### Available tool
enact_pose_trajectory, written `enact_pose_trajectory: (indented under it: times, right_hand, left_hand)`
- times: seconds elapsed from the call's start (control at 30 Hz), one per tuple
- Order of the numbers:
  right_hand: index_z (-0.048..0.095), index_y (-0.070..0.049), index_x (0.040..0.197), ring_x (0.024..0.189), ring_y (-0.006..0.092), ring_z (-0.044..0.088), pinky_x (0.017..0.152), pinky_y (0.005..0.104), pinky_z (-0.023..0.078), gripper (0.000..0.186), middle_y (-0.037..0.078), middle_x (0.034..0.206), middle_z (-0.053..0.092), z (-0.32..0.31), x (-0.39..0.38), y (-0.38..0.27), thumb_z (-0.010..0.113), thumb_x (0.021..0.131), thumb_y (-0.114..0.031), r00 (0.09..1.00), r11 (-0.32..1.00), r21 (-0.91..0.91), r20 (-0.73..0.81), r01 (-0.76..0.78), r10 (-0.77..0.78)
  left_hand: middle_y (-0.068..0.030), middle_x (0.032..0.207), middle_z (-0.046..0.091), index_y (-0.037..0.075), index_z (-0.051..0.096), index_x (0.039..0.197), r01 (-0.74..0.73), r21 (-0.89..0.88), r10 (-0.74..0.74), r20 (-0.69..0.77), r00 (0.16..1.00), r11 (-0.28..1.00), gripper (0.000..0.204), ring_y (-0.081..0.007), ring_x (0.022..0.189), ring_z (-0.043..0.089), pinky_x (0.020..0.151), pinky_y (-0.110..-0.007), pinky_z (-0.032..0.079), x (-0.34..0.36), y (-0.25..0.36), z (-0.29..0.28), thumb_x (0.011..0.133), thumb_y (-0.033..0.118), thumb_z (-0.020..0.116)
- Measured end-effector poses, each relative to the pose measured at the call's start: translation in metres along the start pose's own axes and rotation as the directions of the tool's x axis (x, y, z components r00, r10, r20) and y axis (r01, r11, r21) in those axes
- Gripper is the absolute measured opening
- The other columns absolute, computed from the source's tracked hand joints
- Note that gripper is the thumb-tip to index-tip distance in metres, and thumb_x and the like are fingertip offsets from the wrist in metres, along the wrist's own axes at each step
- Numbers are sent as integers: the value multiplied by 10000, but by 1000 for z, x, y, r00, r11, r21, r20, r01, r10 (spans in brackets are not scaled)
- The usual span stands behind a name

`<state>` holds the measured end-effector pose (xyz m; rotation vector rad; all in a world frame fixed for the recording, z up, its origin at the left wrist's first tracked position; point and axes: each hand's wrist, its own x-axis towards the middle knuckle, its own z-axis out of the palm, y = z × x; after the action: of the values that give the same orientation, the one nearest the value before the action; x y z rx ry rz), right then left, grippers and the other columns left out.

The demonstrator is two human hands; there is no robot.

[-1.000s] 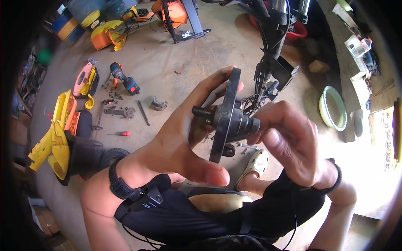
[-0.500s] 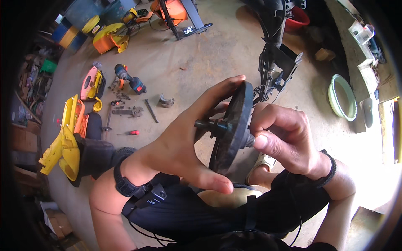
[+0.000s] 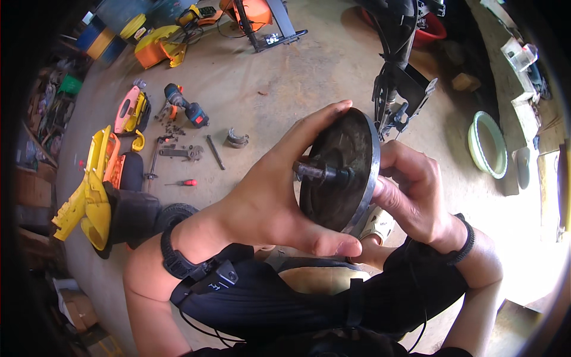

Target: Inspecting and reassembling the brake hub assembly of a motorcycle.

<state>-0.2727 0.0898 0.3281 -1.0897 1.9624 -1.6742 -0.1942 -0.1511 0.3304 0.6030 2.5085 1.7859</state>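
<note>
A dark round metal disc (image 3: 342, 205) is held up over my lap, its inner face turned partly toward me. A short metal shaft (image 3: 312, 170) sticks out of its middle to the left. My left hand (image 3: 262, 202) grips the disc by its edge, fingers at the top and thumb below, with the palm spread around the shaft. At the disc's right side, my right hand (image 3: 413, 193) has its fingers bent and thumb pressed in behind it. The rim hides those fingertips and the hub end they are at.
On the floor lie a cordless drill (image 3: 185, 107), a red screwdriver (image 3: 189, 182), a wrench (image 3: 183, 153), a metal rod (image 3: 215, 152) and curved metal pieces (image 3: 237, 138). Yellow plastic panels (image 3: 89, 196) lie left. A black vehicle frame (image 3: 395, 71) stands ahead; a pale green basin (image 3: 488, 143) is right.
The disc has turned so its inner face and shaft show more, and has shifted slightly right. My right fingertips and the ridged hub end, visible before, are now behind the disc.
</note>
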Motion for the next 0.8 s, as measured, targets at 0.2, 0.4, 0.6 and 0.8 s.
enact_pose_trajectory:
  times: [0.2, 0.4, 0.6, 0.8]
  right_hand:
    - [679, 10, 1025, 806, 101, 650, 739, 286, 539, 278, 44, 882, 693, 0, 1, 6, 791, 1014, -244, 995, 994, 49, -11, -97, 98]
    - [674, 18, 1041, 825, 90, 633, 767, 276, 535, 228, 25, 903, 688, -5, 4, 6, 762, 1032, -192, 989, 990, 69, -70, -122, 127]
    - [658, 46, 1092, 894, 104, 619, 829, 276, 512, 161, 47, 966, 674, -11, 4, -4, 716, 1026, -89, 970, 1000, -8, -243, -8, 6]
    - [679, 41, 1067, 832, 198, 649, 776, 320, 528, 210, 111, 978, 679, -13, 6, -16, 755, 871, 48, 953, 902, -351, -74, 252, -295]
  left_hand:
    - [-194, 1599, 458, -9, 255, 1680, 112, 21, -110, -88, 990, 993, 1418, -290, 1423, 524, 1188, -387, 414, -2, 1, 1, 570, 367, 1054]
    - [-199, 1573, 485, -21, 297, 1662, 0, 201, 31, -149, 988, 980, 1355, -299, 1443, 507, 1210, -384, 394, -2, -6, 4, 590, 330, 1048]
    - [-216, 1585, 450, 14, 349, 1648, -8, 315, 71, -187, 980, 949, 1308, -338, 1469, 473, 1228, -412, 371, -2, -9, 7, 578, 289, 1048]
    - [-222, 1534, 462, 44, 400, 1621, 127, 427, -23, -241, 970, 895, 1258, -405, 1409, 501, 1186, -445, 406, -6, -1, 14, 558, 243, 1042]
